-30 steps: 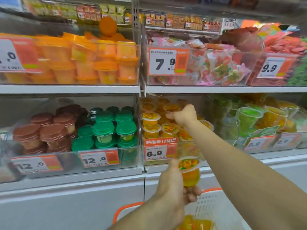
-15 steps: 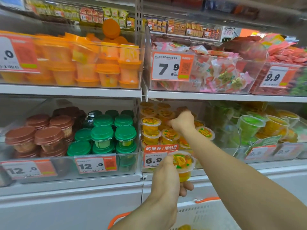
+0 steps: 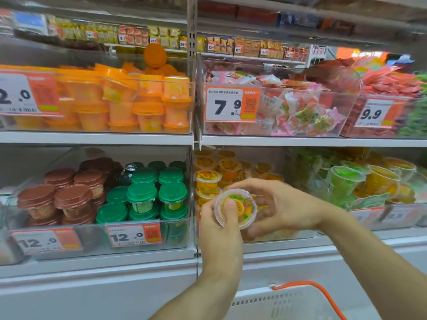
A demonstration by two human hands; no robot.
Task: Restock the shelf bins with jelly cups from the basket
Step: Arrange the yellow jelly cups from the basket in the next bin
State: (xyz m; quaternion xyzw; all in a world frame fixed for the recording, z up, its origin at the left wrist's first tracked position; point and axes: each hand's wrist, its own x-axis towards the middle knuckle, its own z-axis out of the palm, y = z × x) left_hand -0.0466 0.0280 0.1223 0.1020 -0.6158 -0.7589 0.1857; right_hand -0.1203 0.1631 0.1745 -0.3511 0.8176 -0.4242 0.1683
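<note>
At lower shelf, jelly cup (image 3: pixel 235 207) held tilted before yellow-cup bin (image 3: pixel 265 236): my left hand (image 3: pixel 219 227) pinches it, thumb on lid; right hand (image 3: pixel 279 204) cups far side. Bin part stocked, this cup not in. Basket (image 3: pixel 288 301) contents unseen; remainder unknown.

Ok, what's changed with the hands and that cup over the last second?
The left hand has lifted the jelly cup from just above the basket up to the front of the yellow-cup bin, tipping its lid towards the camera. The right hand has pulled back out of that bin and now cups the far side of the same cup. The stock in the neighbouring bins looks unchanged.
</note>
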